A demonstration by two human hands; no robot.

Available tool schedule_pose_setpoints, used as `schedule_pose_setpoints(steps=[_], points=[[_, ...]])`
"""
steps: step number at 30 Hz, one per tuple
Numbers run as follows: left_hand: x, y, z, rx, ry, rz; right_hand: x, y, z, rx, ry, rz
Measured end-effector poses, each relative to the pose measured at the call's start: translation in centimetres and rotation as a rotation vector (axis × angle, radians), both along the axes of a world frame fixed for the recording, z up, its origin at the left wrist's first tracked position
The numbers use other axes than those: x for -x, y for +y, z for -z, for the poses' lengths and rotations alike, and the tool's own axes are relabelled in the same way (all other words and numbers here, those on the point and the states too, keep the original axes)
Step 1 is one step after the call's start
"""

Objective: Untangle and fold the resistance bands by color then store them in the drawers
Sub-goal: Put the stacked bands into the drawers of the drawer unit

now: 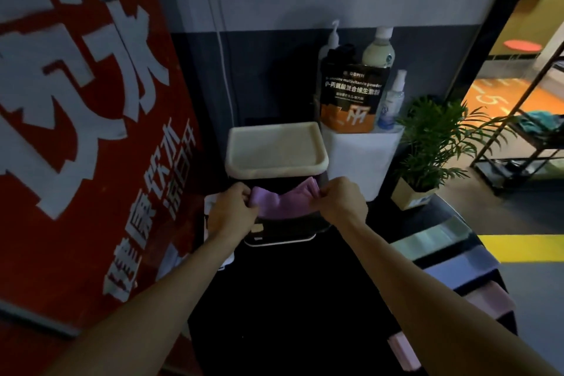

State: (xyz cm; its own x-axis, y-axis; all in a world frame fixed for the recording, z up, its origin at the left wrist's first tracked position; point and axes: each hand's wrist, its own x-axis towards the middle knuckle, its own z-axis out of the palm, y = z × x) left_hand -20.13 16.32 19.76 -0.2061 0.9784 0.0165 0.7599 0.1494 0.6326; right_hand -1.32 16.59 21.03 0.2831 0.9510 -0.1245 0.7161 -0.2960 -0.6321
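Observation:
A folded purple resistance band (282, 201) is stretched between both hands, just above an open dark drawer (283, 235) of a small drawer unit with a cream tray top (276, 146). My left hand (233, 207) pinches the band's left end. Its right end is pinched by my right hand (340, 200). The band sags in the middle and its lower edge reaches the drawer's opening. On the black table at the right lie folded bands: a pale green one (433, 236), a blue one (460, 265) and a pink one (488, 299).
A large red banner (76, 131) stands at the left. A white bin (360, 159) behind the drawer unit holds a black powder bag (351, 98) and bottles. A potted plant (433, 143) sits at the right, beside a metal rack (525, 137). Another pink item (403, 348) lies at the table's near edge.

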Motion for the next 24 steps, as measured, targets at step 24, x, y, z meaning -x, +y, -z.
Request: schedule_pose_setpoints(steps=[24], points=[[3.1,-4.5,3.3,-0.165,-0.244,-0.032,-3.1,-2.6,3.1,-0.116,0.144,-0.193]])
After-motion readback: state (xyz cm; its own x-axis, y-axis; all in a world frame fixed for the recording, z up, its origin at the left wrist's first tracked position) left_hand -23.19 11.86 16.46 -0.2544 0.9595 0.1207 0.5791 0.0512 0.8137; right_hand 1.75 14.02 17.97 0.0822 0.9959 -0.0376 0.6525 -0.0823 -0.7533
